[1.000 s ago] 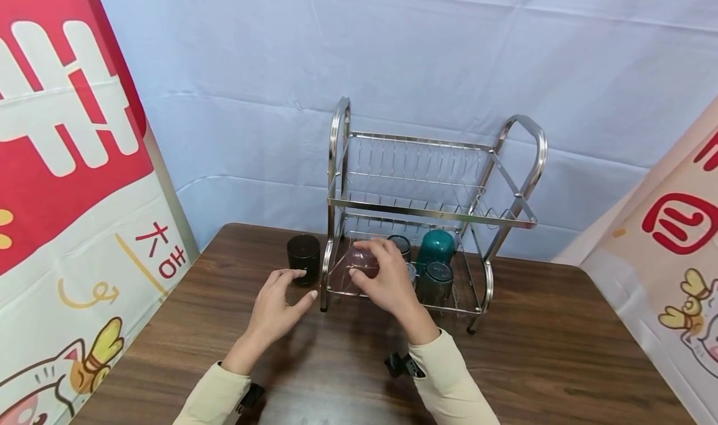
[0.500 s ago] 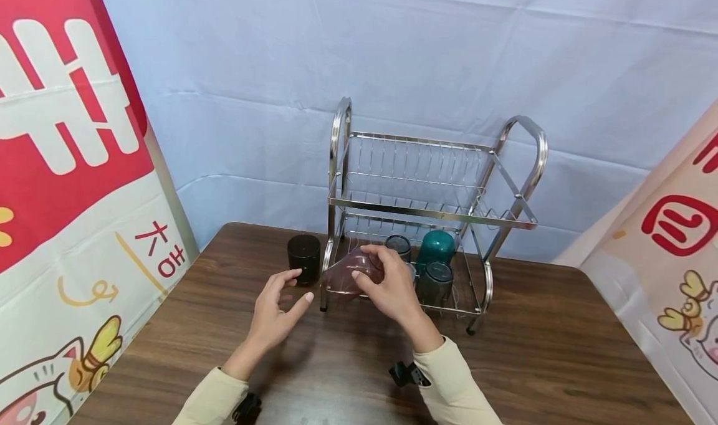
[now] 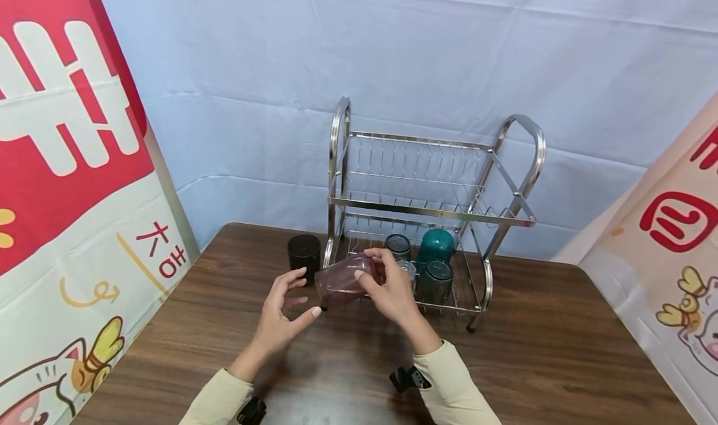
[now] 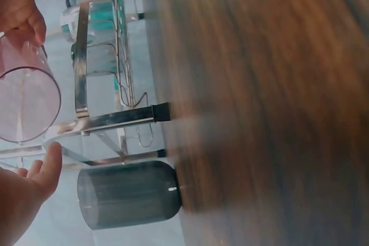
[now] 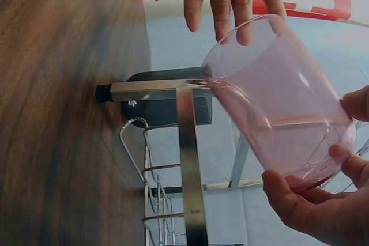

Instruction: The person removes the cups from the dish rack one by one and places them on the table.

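Observation:
A clear pinkish-purple cup (image 3: pixel 343 281) lies tilted on its side in the air, its open mouth toward the left. My right hand (image 3: pixel 388 285) pinches it near its base, fingertips and thumb around the bottom end in the right wrist view. Close to the mouth, my left hand (image 3: pixel 280 313) is held with fingers spread and nothing in it; in the right wrist view the left fingers (image 5: pixel 221 10) show behind the rim. A dark cup (image 3: pixel 303 257) stands upright on the table, just beyond the left fingertips.
A two-tier metal dish rack (image 3: pixel 432 212) stands at the back of the wooden table (image 3: pixel 538 350). On its lower tier sit upside-down cups: a teal cup (image 3: pixel 437 245), a dark grey cup (image 3: pixel 435 281) and others. The rack's front left leg is close to the held cup.
My right hand has brought the pinkish cup out from the rack's lower tier, tipping it from mouth-down to nearly sideways, mouth to the left. My left hand has shifted slightly, staying near the rack's left side.

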Demonstrator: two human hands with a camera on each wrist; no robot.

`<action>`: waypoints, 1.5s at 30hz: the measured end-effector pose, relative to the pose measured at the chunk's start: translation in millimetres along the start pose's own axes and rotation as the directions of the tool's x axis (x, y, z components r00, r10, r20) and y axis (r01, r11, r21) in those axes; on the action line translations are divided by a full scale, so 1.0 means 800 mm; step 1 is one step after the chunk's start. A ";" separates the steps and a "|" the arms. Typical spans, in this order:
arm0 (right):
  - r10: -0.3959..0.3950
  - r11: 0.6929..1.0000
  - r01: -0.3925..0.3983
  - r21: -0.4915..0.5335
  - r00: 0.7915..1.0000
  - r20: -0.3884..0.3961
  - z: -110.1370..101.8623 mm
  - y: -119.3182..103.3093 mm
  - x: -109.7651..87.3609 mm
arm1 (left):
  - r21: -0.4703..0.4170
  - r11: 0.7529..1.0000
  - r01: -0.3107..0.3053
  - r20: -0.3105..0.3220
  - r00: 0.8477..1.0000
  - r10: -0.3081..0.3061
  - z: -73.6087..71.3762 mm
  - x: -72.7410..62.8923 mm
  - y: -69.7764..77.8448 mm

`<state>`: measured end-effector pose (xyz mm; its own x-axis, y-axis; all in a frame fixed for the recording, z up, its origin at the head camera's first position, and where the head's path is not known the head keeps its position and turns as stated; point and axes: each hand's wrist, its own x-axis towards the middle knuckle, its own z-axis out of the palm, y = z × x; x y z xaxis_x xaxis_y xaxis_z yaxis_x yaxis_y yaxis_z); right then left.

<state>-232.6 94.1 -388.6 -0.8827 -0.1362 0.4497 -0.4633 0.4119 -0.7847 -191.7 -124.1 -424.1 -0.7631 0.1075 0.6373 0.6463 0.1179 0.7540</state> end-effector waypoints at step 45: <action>0.036 0.993 -0.046 0.109 0.995 0.091 0.010 -0.002 -0.014 | -0.103 0.978 -0.182 -0.142 0.976 0.167 0.013 0.001 -0.003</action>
<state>-222.7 88.0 -395.8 -0.9022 -0.2032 0.3806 -0.4284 0.3174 -0.8460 -193.9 -113.7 -426.9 -0.6375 -0.0156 0.7703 0.7704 -0.0059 0.6375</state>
